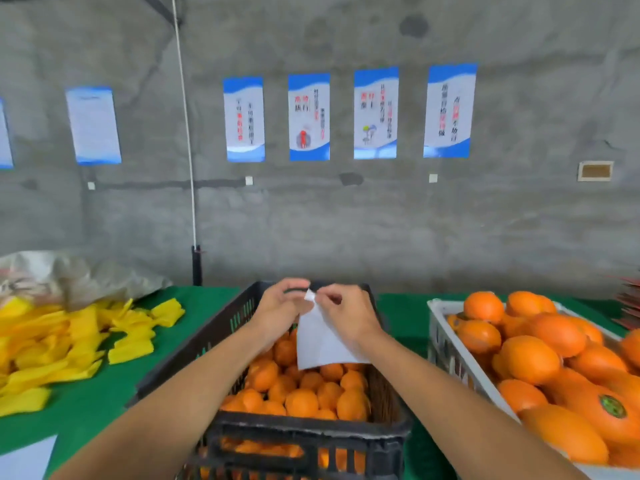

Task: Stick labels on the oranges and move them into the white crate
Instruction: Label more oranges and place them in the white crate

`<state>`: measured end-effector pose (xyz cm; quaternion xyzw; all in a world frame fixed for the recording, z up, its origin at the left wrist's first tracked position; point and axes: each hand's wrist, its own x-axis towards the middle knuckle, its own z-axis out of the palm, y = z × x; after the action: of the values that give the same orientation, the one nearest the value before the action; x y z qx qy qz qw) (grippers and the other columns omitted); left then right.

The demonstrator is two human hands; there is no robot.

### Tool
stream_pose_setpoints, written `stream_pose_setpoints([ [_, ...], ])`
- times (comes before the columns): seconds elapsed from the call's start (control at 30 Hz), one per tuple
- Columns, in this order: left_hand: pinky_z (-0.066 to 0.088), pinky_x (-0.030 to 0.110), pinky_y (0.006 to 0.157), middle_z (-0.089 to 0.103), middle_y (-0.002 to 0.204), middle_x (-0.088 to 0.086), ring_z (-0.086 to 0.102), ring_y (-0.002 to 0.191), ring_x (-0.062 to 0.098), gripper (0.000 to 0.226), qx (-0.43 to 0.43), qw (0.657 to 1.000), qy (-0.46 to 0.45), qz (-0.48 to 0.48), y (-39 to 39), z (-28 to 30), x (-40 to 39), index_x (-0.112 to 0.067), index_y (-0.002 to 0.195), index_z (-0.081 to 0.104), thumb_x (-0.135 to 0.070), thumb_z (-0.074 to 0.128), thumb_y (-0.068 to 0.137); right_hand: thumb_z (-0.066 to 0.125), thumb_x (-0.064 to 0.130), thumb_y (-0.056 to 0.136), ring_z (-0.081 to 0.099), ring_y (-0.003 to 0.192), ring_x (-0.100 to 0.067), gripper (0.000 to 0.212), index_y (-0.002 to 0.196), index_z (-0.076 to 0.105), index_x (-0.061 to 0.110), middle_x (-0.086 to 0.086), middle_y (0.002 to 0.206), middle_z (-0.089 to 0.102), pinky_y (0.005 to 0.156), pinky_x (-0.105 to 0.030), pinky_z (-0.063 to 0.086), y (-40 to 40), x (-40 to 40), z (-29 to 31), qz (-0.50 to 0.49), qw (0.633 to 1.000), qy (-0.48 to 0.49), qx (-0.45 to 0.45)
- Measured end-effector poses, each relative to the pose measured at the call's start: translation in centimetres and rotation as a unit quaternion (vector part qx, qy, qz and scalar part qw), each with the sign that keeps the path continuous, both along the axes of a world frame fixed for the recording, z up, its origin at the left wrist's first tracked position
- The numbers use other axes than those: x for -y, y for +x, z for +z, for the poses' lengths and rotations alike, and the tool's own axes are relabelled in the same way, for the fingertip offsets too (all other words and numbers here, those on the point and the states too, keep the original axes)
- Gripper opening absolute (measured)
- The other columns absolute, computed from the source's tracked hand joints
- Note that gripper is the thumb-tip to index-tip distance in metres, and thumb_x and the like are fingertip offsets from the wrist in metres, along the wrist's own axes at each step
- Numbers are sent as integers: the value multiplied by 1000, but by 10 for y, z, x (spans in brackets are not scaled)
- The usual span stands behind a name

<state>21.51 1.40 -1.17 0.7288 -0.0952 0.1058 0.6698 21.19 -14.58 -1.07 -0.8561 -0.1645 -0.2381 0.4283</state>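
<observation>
The fingers (300,293) of the left hand (277,308) and those of the right hand (349,311) are pinched together on the top corner of a white label sheet (320,344), which hangs down between the wrists. Both hands are above a black crate (304,431) full of oranges (301,400). To the right, a white crate (450,355) holds bigger oranges; one carries a green label (613,406). The crates stand on a green bench (104,393). Yellow papers (62,344) lie at the left.
</observation>
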Motion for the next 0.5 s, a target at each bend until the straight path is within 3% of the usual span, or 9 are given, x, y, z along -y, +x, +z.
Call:
stream_pose_setpoints([
  [0.1, 46, 12, 59, 60, 78, 8, 57, 56, -1, 39, 31, 997, 66, 27, -1, -1, 0, 13, 125, 59, 22, 60, 87, 67, 14, 90, 62, 74, -10, 14, 82, 78, 8, -11, 81, 75, 69, -39, 53, 6, -2, -8, 1, 999, 37, -5],
  [0.17, 44, 11, 57, 56, 76, 5, 53, 60, 3, 38, 32, 995, 88, 25, -4, 1, 2, 11, 126, 59, 19, 60, 89, 67, 17, 90, 65, 75, -10, 16, 83, 80, 12, -8, 81, 77, 70, -35, 52, 7, -1, -9, -7, 999, 36, -3],
  [0.33, 44, 11, 63, 54, 77, 5, 51, 70, 7, 39, 42, 991, 124, 39, -4, 0, 0, 12, 126, 57, 22, 56, 89, 64, 22, 94, 68, 84, -17, 19, 81, 76, 18, -1, 78, 74, 64, -22, 41, 10, -3, -10, -29, 1000, -9, 1],
  [0.43, 48, 18, 66, 60, 79, 5, 58, 72, 10, 40, 42, 982, 178, 51, -2, -1, -2, 3, 126, 59, 19, 53, 89, 61, 22, 96, 69, 87, -21, 20, 88, 77, 13, -3, 84, 75, 71, -29, 48, 10, 0, -10, -45, 999, -16, -10],
  [0.5, 51, 29, 73, 65, 99, 11, 63, 90, 22, 41, 30, 966, 249, 70, 4, -5, -7, -8, 128, 59, 11, 54, 92, 60, 23, 96, 69, 89, -24, 21, 89, 77, 14, -6, 87, 76, 77, -34, 55, 7, 2, -9, -56, 998, -18, -27],
])
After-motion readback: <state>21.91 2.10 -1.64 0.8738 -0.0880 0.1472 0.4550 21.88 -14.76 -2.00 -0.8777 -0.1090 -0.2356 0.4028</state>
